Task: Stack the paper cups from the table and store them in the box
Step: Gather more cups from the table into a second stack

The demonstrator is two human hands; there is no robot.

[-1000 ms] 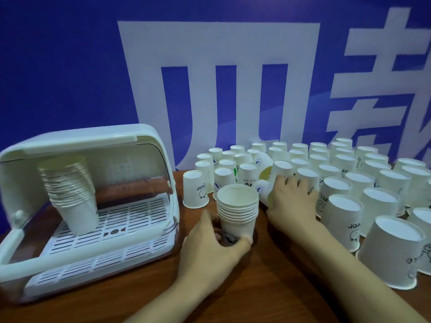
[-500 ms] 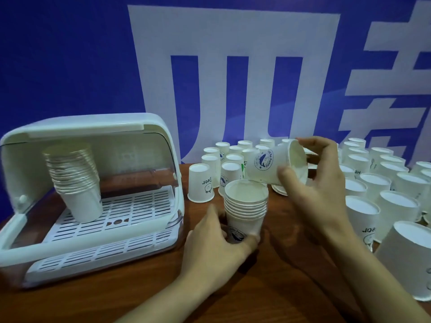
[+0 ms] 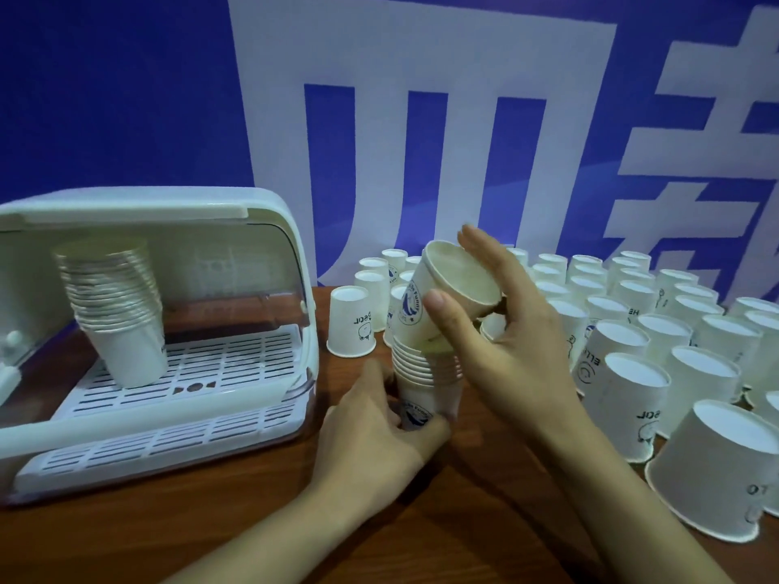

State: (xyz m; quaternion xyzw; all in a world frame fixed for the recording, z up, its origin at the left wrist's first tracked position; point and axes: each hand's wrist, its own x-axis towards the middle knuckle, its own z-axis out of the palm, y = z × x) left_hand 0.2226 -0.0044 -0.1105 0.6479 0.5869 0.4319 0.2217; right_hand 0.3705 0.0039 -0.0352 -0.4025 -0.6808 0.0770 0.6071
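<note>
My left hand [image 3: 375, 436] grips the base of a short stack of white paper cups [image 3: 425, 373] standing mouth-up on the wooden table. My right hand [image 3: 501, 330] holds a single paper cup [image 3: 447, 288] with a blue logo, tilted, its bottom entering the top of that stack. To the left the white storage box [image 3: 269, 229] stands with its lid raised; a tall stack of cups [image 3: 122, 314] rests on its slotted tray. Several loose cups [image 3: 628, 385] stand upside down across the right half of the table.
A blue wall with large white characters [image 3: 421, 120] rises right behind the table. One upside-down cup [image 3: 352, 322] stands alone between the box and the stack. Brown tabletop [image 3: 253, 533] shows in front of the box.
My right hand picked a cup out of the group, turned it mouth-up and brought it down onto the stack. My left hand stayed on the stack's base.
</note>
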